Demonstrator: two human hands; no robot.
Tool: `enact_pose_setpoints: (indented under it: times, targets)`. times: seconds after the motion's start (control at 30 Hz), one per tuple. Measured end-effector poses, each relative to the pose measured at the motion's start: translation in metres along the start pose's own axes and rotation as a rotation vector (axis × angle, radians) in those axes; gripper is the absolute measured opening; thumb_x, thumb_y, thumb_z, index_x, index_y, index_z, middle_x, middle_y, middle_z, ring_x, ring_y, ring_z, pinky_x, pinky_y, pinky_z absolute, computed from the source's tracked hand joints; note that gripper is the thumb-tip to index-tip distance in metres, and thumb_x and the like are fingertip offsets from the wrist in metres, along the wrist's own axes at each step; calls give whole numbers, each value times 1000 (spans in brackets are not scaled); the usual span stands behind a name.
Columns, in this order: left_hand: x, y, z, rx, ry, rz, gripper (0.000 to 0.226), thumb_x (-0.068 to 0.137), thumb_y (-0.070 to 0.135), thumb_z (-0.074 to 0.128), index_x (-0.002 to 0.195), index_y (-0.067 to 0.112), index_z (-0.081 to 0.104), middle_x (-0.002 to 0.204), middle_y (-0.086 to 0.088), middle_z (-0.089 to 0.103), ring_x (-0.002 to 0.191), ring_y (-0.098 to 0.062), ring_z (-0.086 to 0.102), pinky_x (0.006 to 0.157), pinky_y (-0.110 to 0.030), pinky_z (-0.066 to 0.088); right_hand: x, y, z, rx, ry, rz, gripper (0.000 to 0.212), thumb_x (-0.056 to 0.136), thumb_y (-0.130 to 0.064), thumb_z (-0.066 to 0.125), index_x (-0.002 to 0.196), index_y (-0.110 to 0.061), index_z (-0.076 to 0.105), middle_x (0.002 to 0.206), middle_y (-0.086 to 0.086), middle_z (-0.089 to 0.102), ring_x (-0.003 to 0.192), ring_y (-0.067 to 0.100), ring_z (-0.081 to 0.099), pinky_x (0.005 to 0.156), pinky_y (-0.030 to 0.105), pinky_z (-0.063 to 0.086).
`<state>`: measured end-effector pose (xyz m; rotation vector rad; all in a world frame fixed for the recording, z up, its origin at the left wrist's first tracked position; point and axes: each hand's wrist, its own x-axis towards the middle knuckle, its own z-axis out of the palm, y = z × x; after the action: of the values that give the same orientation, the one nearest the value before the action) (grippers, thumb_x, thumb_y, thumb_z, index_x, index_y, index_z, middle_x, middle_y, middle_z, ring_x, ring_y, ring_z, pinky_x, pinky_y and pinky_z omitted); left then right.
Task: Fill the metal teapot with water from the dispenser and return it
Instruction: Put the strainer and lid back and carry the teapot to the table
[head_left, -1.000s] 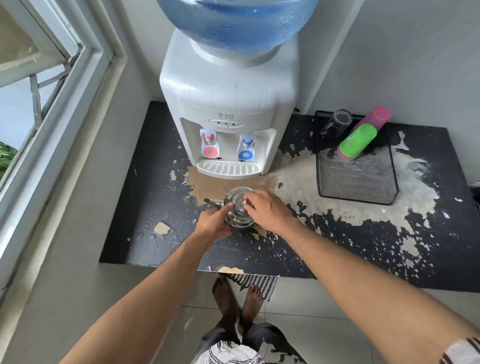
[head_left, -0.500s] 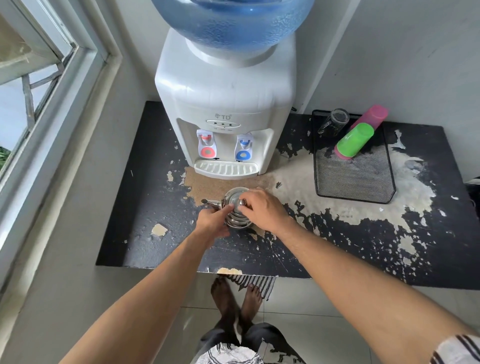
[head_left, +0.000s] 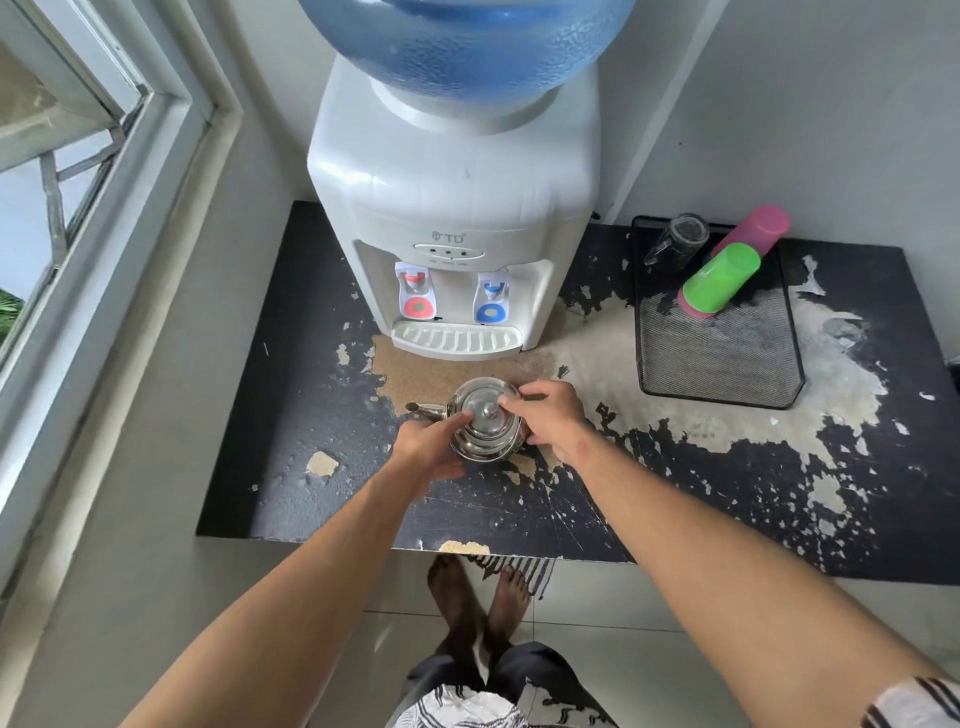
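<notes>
Fingers (head_left: 464, 415) of the left hand (head_left: 431, 447) curled round the near left side of the small shiny round metal teapot (head_left: 485, 423), with the thumb tip lying on its lid (head_left: 488, 415) beside the little knob. Fingers of the right hand (head_left: 550, 415) wrapped the right side, where I could not see a handle, and one fingertip touched the lid's rim. Both hands were partly closed on the pot, not pinched tight.

The teapot stood on the black table with peeling paint (head_left: 322, 509), just in front of the white water dispenser with a big blue bottle on top (head_left: 457, 176). Its thin spout (head_left: 423, 410) pointed left. The lid was on, so no water could go in yet. I could not tell if the pot was empty or full.

What could go wrong? The lid looked loose, I think, so it could slip off and fall to the floor when the pot was lifted or tipped. The metal looked smooth, so wet fingers might lose it. The red tap (head_left: 415, 293) sat near the blue tap (head_left: 491, 299). Picking the red one by mistake might give hot water, and metal gets hot fast, which could burn a hand. The space over the white drip tray (head_left: 454, 340) looked low, so the pot might bump the taps or sit crooked and spill.
</notes>
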<state>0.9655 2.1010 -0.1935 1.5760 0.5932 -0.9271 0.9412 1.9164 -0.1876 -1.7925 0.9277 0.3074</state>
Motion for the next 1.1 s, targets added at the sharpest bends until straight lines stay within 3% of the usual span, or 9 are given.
enact_pose_setpoints:
  times: [0.17,0.37,0.5,0.57,0.67,0.8,0.93,1.0,1.1]
  targets:
    - [6,-2,-3,19,-25,-1,42,86,35,83,110,4,69,96,-14,81,85,-31,80,81,-49,65,5,4,-2,-17,-11,-15,51,80,-27,87,124,-12,68,132,11,64,81,10,63,55,27,58]
    - [7,-7,-2,117,-4,53,45,87,40,79,108,1,70,97,-16,80,85,-31,80,81,-51,65,12,6,1,-128,-32,-51,44,79,-33,87,115,-17,68,118,7,70,100,23,71,86,46,63]
    - [5,-5,-1,121,-7,52,46,88,39,78,110,0,70,99,-16,79,86,-31,80,81,-50,65,12,4,1,-154,-42,-75,42,82,-35,85,115,-17,67,110,5,71,93,21,71,82,42,63]
    - [4,-3,-3,104,-27,41,46,88,38,78,112,0,69,100,-16,80,86,-30,80,81,-49,65,6,2,0,-210,-40,-113,37,85,-38,82,112,-19,66,107,2,71,90,17,69,70,32,58]
    - [5,-4,-7,74,-80,29,48,89,39,78,116,1,66,101,-15,79,87,-30,80,84,-49,65,-4,6,-2,-442,76,-345,29,91,-43,73,105,-20,63,106,-4,65,93,14,63,65,25,48]
    - [-2,-2,-8,-8,-108,-3,32,102,36,61,112,6,66,102,-17,76,94,-34,77,89,-53,62,-19,24,-9,-734,54,-918,31,95,-49,62,91,-18,63,97,-2,58,95,15,48,88,39,51]
    - [-9,-4,-9,-115,-142,-42,38,102,30,35,106,5,64,111,-22,72,100,-44,71,95,-61,58,-29,42,-12,-997,-68,-1117,51,80,-58,76,106,-15,67,119,7,57,113,25,50,99,49,49]
    - [-11,-9,-9,-161,-124,-62,31,103,20,31,103,5,59,115,-22,70,97,-45,70,93,-60,58,-29,45,-6,-1016,-66,-1020,61,76,-46,85,122,-13,63,145,17,47,137,37,43,112,61,41]
    - [-11,-16,-9,-212,-125,-57,34,103,4,27,119,10,57,118,-19,67,104,-47,69,89,-54,60,-31,43,-1,-962,-135,-870,63,86,-28,79,141,-15,51,168,19,16,153,39,21,121,57,20]
